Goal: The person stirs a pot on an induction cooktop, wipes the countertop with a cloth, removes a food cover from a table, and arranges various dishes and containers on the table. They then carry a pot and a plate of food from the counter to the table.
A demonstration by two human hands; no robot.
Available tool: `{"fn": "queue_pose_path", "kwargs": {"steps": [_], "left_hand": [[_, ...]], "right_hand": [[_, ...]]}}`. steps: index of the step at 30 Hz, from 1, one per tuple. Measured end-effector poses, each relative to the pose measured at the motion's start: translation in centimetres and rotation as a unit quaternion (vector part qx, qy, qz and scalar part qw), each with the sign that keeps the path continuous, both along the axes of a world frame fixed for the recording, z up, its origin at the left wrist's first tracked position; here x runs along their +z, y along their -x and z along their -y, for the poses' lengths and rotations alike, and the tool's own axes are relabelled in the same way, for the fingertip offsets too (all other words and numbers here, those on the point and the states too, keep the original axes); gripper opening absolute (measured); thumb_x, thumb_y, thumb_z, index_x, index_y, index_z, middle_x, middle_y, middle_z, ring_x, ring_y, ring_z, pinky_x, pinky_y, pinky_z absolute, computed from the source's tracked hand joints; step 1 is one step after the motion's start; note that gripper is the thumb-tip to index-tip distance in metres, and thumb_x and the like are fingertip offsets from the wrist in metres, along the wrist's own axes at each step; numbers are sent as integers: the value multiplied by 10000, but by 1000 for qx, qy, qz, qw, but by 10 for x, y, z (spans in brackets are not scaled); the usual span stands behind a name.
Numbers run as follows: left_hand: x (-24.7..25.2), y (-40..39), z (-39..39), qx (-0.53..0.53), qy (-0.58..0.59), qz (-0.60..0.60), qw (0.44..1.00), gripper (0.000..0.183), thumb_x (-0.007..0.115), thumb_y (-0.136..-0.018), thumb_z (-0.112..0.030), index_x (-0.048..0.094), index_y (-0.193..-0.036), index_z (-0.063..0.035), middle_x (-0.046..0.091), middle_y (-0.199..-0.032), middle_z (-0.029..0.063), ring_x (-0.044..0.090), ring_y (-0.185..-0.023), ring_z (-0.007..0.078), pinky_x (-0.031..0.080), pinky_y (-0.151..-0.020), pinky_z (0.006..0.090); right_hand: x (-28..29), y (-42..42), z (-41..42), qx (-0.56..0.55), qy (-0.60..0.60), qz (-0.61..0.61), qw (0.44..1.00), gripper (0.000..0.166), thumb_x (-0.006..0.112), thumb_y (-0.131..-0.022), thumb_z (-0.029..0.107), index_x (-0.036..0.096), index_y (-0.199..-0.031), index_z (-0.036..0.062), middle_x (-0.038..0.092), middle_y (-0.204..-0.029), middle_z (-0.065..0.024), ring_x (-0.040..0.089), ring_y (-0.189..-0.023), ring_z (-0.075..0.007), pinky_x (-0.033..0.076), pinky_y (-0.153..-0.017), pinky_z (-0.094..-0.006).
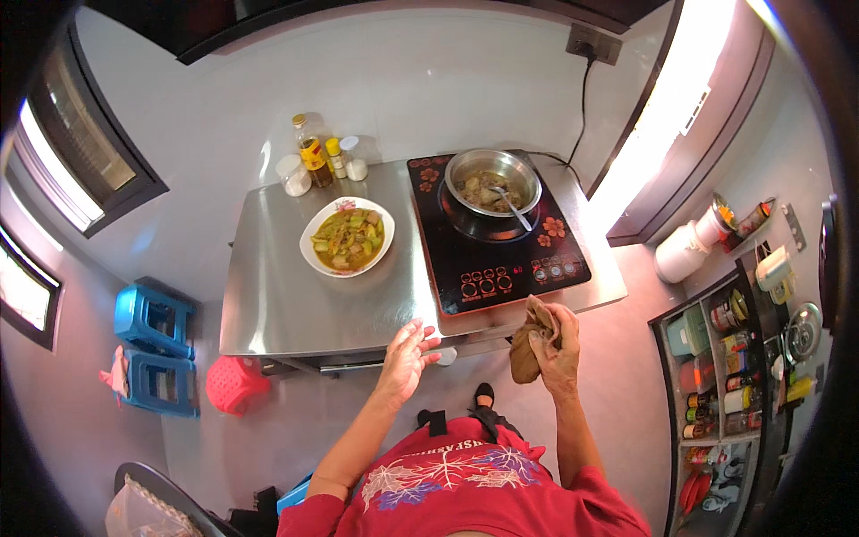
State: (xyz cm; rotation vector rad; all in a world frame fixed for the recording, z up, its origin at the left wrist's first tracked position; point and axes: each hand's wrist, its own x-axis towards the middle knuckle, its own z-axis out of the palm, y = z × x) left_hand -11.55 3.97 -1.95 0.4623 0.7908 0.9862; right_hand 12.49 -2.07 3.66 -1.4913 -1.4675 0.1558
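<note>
My right hand (561, 349) grips a crumpled brown cloth (527, 359) just off the front right edge of the steel table (282, 295). Nothing is in my left hand (407, 362), whose fingers are spread near the table's front edge. Beyond my hands lies a black induction cooktop (483, 268) with a lit red display. On it stands a steel bowl (454, 171) of cooked food, a metal spoon (513, 211) leaning over its near rim. A white dish (309, 252) holding a green vegetable stew (347, 238) sits to the left.
Behind the dish stand a sauce bottle (314, 158), a yellow-capped shaker (335, 158) and two white-lidded jars. The cooktop's black cord (584, 114) runs to a wall socket (594, 45). Blue stools (158, 319) and a red stool (235, 386) are at left; a stocked shelf (711, 376) stands right.
</note>
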Motion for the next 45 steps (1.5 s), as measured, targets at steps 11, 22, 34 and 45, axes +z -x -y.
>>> {"fn": "queue_pose_path", "kwargs": {"steps": [11,22,34,45], "left_hand": [[-22,-41,-32,-28,-49,-19,998,404,484,-895,-102,357,-1268,-14,536,-1085,104,582,-919,195,506,-729,322],[-14,-32,-30,-56,-7,17,998,474,493,-898,-147,336,-1324,-10,521,-1134,74,553,-958,184,480,-771,328],[-10,-18,-26,-129,44,33,990,526,339,-937,-463,403,-1292,-80,505,-1240,43,483,-1099,166,411,-865,343],[-25,-5,-25,-112,71,87,987,545,312,-932,-491,417,-1294,-98,515,-1238,28,488,-1124,164,382,-920,371]], "right_hand": [[5,-27,-10,80,29,-226,970,392,557,-832,-22,467,-1213,-2,563,-1160,-122,527,-1088,-177,405,-928,-295],[-20,33,-42,144,33,86,985,505,663,-667,40,504,-1145,9,497,-1130,-190,467,-1101,-362,395,-938,-401],[-25,63,-49,104,-5,82,991,447,669,-658,-6,530,-1083,-11,497,-1134,-182,480,-1107,-359,403,-940,-402],[-2,89,-88,216,-12,115,969,416,597,-597,-14,500,-1001,-2,478,-930,-155,491,-907,-356,427,-784,-413]]}}
